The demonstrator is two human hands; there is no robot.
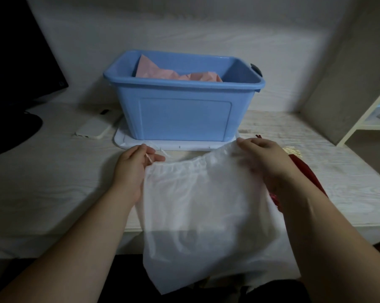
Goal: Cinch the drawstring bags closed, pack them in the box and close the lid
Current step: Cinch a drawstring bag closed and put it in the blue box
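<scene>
The pale wood-grain table stretches wide to the left of the hands. A white drawstring bag hangs past its near edge. The left hand pinches the drawstring at the bag's top-left corner; the right hand grips the gathered mouth's right end. A red bag lies under the right forearm. Just beyond the fingertips, the open blue box stands on its white lid, 1 pink bag inside.

Dark monitor, flat white device on pale table, white shelf
</scene>
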